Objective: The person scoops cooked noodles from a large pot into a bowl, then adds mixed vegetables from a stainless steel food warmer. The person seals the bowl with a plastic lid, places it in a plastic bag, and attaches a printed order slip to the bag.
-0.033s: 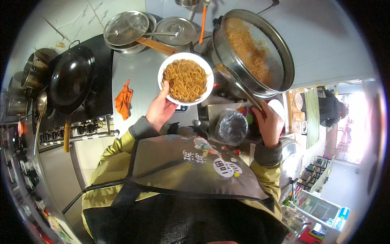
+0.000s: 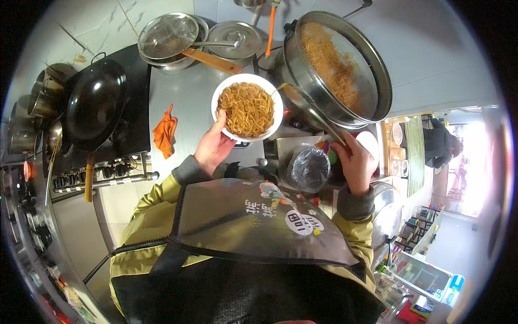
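Note:
My left hand (image 2: 212, 148) grips a white bowl (image 2: 277, 114) by its near left rim, the thumb over the edge. Brown, sauced noodles (image 2: 246, 108) fill this bowl. In my right hand (image 2: 357, 164) are metal tongs (image 2: 318, 117), slanting away to the left. Their tips reach the bowl's right rim, where a few strands seem to hang; whether they touch it I cannot tell. Beyond the tongs stands a large round metal pot (image 2: 298, 70), with paler noodles (image 2: 326, 62) heaped along one side. A scale (image 2: 242, 144) shows partly beneath the bowl.
A black wok (image 2: 97, 105) sits on the stove at left. An orange cloth (image 2: 164, 132) lies on the steel counter. Behind are a strainer (image 2: 168, 36) and a metal lid (image 2: 237, 39). A plastic-lined container (image 2: 309, 168) stands near my right hand.
The tongs' tips have moved left, closer to the bowl's right rim. The bowl and my left hand have shifted only slightly.

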A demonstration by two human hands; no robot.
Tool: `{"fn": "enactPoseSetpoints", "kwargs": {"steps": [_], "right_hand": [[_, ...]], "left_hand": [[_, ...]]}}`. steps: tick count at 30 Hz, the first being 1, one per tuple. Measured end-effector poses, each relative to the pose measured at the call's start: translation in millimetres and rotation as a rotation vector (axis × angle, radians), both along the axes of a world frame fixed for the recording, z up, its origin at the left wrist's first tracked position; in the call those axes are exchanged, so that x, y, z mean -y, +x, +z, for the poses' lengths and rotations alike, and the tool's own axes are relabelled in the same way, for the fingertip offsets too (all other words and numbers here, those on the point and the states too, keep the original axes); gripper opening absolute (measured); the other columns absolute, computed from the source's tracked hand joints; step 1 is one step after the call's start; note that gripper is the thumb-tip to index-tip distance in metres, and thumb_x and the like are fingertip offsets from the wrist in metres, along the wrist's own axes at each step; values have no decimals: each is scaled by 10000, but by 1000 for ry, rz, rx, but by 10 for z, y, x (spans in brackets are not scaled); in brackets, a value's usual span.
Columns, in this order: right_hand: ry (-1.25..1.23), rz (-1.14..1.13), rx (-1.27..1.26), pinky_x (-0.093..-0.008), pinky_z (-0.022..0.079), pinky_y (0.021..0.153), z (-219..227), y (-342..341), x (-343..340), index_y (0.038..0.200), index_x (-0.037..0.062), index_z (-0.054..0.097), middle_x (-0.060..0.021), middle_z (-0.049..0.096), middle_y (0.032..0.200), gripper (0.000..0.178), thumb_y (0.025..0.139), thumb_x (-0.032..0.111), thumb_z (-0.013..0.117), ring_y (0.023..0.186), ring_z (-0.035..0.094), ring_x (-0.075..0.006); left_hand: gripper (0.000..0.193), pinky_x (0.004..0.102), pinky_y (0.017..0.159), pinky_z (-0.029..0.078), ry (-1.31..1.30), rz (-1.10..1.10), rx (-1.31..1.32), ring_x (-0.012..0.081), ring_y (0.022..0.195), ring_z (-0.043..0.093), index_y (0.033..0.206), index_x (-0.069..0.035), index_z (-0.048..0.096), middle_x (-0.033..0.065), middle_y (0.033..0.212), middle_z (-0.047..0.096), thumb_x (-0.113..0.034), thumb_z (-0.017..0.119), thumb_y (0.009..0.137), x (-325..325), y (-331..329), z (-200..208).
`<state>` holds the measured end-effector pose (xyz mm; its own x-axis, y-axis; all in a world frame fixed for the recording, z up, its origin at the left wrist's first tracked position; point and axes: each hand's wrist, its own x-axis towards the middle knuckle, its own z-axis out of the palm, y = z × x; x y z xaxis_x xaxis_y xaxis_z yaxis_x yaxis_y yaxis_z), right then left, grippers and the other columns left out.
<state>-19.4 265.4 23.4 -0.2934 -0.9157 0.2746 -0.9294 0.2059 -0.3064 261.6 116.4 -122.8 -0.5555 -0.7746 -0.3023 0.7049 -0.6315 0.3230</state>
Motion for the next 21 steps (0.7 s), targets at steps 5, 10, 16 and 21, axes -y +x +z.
{"fn": "enactPoseSetpoints", "kwargs": {"steps": [5, 10, 16, 21], "right_hand": [[190, 178, -198, -355, 496, 651, -279, 340, 205, 1227, 179, 602, -83, 658, 894, 473, 793, 336, 706, 778, 642, -272], [252, 75, -207, -352, 501, 692, -577, 456, 240, 1240, 187, 602, -89, 670, 937, 466, 796, 289, 702, 827, 645, -268], [244, -59, -63, -361, 498, 638, -765, 470, 71, 1249, 180, 588, -68, 659, 849, 460, 823, 328, 679, 757, 649, -261], [272, -115, -29, -368, 498, 630, -933, 397, -28, 1266, 178, 579, -71, 658, 839, 477, 828, 341, 676, 750, 649, -265]], "left_hand": [[587, 382, 1044, 411, -54, -119, -23, 208, 1236, 479, 1407, -76, 354, 82, 1395, 460, -436, 504, 968, 65, 19, -634], [533, 373, 985, 454, 33, -152, 183, 204, 1184, 527, 1367, -57, 415, 86, 1311, 543, -408, 507, 977, 374, -45, -1242], [474, 401, 923, 501, 53, -22, 234, 246, 1094, 590, 1297, -3, 458, 135, 1217, 592, -304, 586, 954, 775, -226, -1697], [556, 457, 958, 473, 104, 79, 490, 261, 970, 613, 1318, -5, 415, 116, 1119, 591, -387, 576, 947, 874, -224, -1729]]}}
